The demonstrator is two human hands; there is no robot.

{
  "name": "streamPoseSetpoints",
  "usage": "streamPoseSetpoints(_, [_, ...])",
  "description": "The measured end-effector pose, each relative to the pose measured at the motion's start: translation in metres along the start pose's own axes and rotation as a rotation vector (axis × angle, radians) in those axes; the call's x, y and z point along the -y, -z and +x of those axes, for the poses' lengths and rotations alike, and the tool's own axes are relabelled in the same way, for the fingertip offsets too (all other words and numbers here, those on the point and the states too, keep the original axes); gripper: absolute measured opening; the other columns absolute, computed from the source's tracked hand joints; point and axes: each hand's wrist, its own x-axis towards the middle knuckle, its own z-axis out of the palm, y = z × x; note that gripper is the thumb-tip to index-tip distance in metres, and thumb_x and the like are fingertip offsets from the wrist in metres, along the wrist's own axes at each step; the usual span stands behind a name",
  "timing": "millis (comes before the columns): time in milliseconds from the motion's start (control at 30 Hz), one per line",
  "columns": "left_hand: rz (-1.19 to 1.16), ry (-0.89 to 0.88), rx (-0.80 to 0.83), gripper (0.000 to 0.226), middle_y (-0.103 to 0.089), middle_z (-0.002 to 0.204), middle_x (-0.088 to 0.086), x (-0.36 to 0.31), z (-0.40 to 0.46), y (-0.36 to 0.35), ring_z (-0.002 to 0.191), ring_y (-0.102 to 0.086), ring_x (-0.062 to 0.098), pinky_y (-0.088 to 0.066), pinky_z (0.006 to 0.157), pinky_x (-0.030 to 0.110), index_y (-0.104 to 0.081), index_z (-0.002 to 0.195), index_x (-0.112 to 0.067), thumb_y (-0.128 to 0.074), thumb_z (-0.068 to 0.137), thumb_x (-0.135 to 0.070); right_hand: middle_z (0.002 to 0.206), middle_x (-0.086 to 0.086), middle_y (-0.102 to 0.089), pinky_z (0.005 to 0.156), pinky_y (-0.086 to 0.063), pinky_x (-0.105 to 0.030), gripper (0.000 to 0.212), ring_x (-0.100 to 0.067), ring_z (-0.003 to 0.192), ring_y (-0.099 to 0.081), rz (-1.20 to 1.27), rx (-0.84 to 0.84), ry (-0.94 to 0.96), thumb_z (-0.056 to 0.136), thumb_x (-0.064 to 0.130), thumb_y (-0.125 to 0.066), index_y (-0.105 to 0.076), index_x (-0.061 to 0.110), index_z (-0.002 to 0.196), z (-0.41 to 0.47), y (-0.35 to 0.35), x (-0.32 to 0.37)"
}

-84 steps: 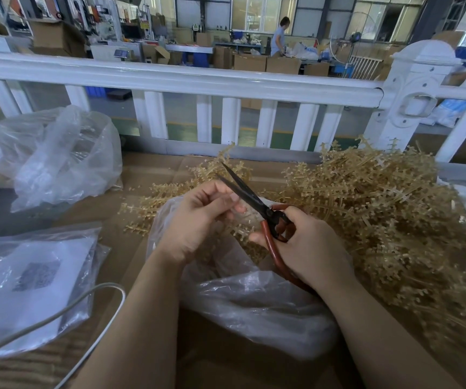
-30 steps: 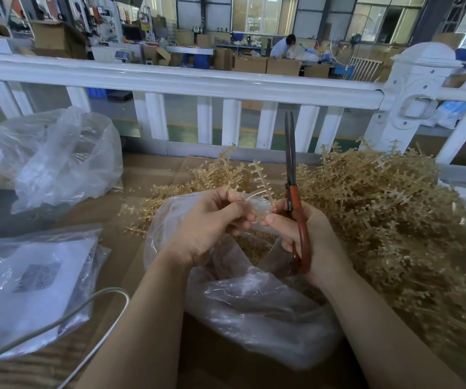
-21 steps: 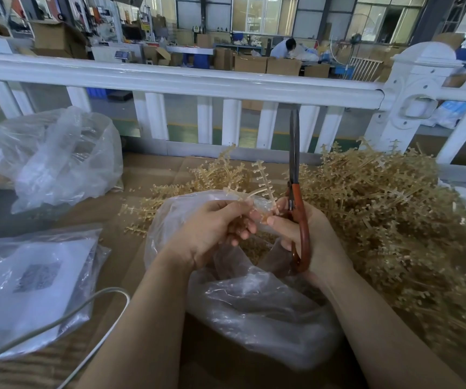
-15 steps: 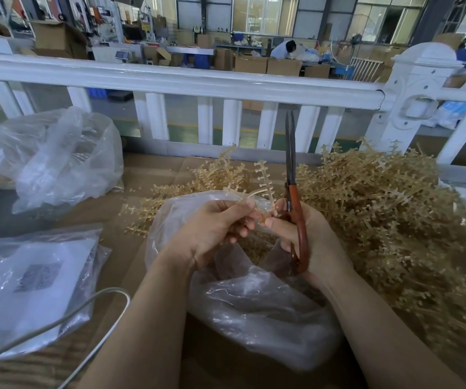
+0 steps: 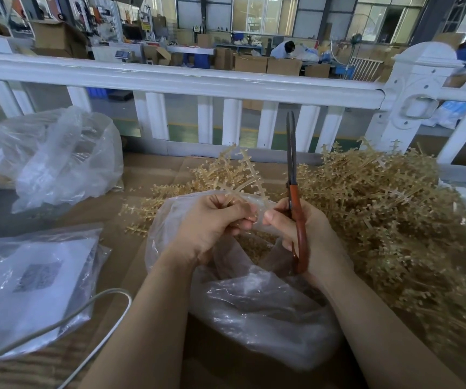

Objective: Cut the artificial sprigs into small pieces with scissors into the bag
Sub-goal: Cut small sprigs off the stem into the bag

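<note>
**A:** On the cardboard-covered counter (image 5: 153, 175), head view: your left hand (image 5: 212, 223) pinches one tan sprig (image 5: 247, 175) by its stem over the mouth of the clear bag (image 5: 254, 310), its fingers curled round it. Your right hand (image 5: 302, 234) grips the scissors (image 5: 293, 192) by their orange handles, blades together and pointing straight up, not on the sprig.

**B:** So how far along are you?

**A:** Early to midway, by my reading. A modest bed of cut pieces (image 5: 254, 245) shows through the bag's opening, between your wrists. The heap of uncut sprigs (image 5: 380, 214) to your right is large and spills well past the bag; a few more lie loose behind your left hand. Most of the cutting looks left to do.

**B:** And the count?

**A:** One pair of scissors. One sprig in hand, with several branches standing up from it. One working bag. Two other plastic bags on your left: a crumpled one (image 5: 57, 161) far back, and a flat one (image 5: 29, 287) nearer, holding white sheets. One white cable (image 5: 85, 313) loops across the near corner. The sprigs in the heap are too tangled to count.

**B:** Beyond the counter?

**A:** One white railing (image 5: 187, 80), with one person bent over among the cartons far behind it.
</note>
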Motion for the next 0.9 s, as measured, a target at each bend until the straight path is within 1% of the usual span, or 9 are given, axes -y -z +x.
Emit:
streamPoseSetpoints(100, [-0.029, 0.013, -0.092, 0.023, -0.070, 0.065, 0.005, 0.000, 0.001, 0.001, 0.056, -0.065, 0.008, -0.048, 0.050, 0.015, -0.075, 0.064, -0.014, -0.072, 0.085, -0.005, 0.070, 0.011, -0.064, 0.057, -0.043, -0.010, 0.017, 0.003, 0.057, -0.055, -0.139, -0.048, 0.131, 0.088, 0.026, -0.076, -0.064, 0.016, 0.088, -0.005, 0.001, 0.002])
streamPoseSetpoints(200, [-0.051, 0.037, -0.138, 0.022, -0.072, 0.067, 0.007, -0.001, 0.001, 0.003, 0.057, -0.068, 0.008, -0.051, 0.049, 0.015, -0.076, 0.069, -0.011, -0.069, 0.088, -0.003, 0.066, 0.018, -0.060, 0.064, -0.043, -0.006, 0.029, 0.006, 0.064, -0.058, -0.270, 0.022, 0.251, 0.084, 0.042, -0.071, -0.062, 0.015, 0.089, -0.012, 0.000, 0.007])
streamPoseSetpoints(300, [-0.043, 0.043, -0.152, 0.017, -0.073, 0.067, 0.008, -0.001, 0.000, 0.005, 0.058, -0.069, 0.009, -0.052, 0.049, 0.015, -0.074, 0.072, -0.008, -0.069, 0.088, -0.002, 0.074, 0.015, -0.066, 0.064, -0.043, -0.005, 0.016, 0.005, 0.070, -0.062, -0.396, 0.052, 0.287, 0.088, 0.030, -0.077, -0.064, 0.022, 0.089, -0.013, -0.003, 0.008])
streamPoseSetpoints(400, [0.022, 0.046, -0.142, 0.013, -0.072, 0.066, 0.008, -0.001, 0.000, 0.006, 0.057, -0.068, 0.010, -0.051, 0.049, 0.016, -0.072, 0.073, -0.006, -0.071, 0.086, -0.003, 0.085, -0.005, -0.071, 0.069, -0.054, -0.020, 0.012, -0.013, 0.077, -0.067, -0.352, 0.095, 0.254, 0.087, 0.023, -0.079, -0.070, 0.022, 0.096, -0.012, -0.004, 0.005])
streamPoseSetpoints(433, [0.035, 0.048, -0.132, 0.012, -0.071, 0.065, 0.008, -0.001, 0.001, 0.006, 0.056, -0.067, 0.010, -0.052, 0.049, 0.016, -0.072, 0.073, -0.005, -0.072, 0.085, -0.004, 0.083, -0.006, -0.070, 0.067, -0.054, -0.021, 0.012, -0.015, 0.074, -0.067, -0.322, 0.109, 0.238, 0.088, 0.019, -0.078, -0.071, 0.020, 0.099, -0.012, -0.003, 0.004])
streamPoseSetpoints(500, [0.051, 0.053, -0.093, 0.013, -0.071, 0.064, 0.008, -0.002, 0.000, 0.006, 0.054, -0.066, 0.009, -0.052, 0.049, 0.016, -0.074, 0.070, -0.007, -0.073, 0.084, -0.005, 0.078, -0.005, -0.069, 0.062, -0.050, -0.015, 0.013, -0.007, 0.067, -0.063, -0.280, 0.127, 0.214, 0.091, 0.012, -0.075, -0.072, 0.015, 0.103, -0.010, -0.002, 0.003])
streamPoseSetpoints(600, [0.042, 0.046, -0.038, 0.011, -0.071, 0.064, 0.006, -0.004, -0.002, 0.005, 0.054, -0.066, 0.008, -0.052, 0.050, 0.015, -0.075, 0.067, -0.011, -0.076, 0.078, -0.011, 0.085, -0.009, -0.073, 0.061, -0.050, -0.013, 0.014, -0.004, 0.066, -0.065, -0.291, 0.105, 0.188, 0.092, 0.012, -0.073, -0.073, 0.020, 0.104, -0.007, 0.000, 0.002])
streamPoseSetpoints(767, [-0.026, -0.005, -0.020, 0.011, -0.070, 0.064, 0.003, -0.005, -0.003, 0.006, 0.056, -0.066, 0.007, -0.052, 0.052, 0.015, -0.073, 0.069, -0.010, -0.077, 0.071, -0.021, 0.080, 0.005, -0.073, 0.052, -0.044, -0.009, 0.010, 0.000, 0.063, -0.066, -0.470, 0.027, 0.173, 0.094, 0.030, -0.071, -0.072, 0.021, 0.097, -0.007, 0.002, 0.002])
streamPoseSetpoints(900, [-0.055, -0.051, -0.036, 0.009, -0.071, 0.067, 0.002, -0.007, -0.003, 0.010, 0.059, -0.066, 0.006, -0.052, 0.054, 0.016, -0.076, 0.067, -0.015, -0.077, 0.071, -0.023, 0.075, 0.004, -0.070, 0.063, -0.048, -0.016, 0.022, -0.003, 0.075, -0.064, -0.709, -0.007, 0.275, 0.089, 0.049, -0.071, -0.065, 0.029, 0.094, -0.009, 0.004, 0.002])
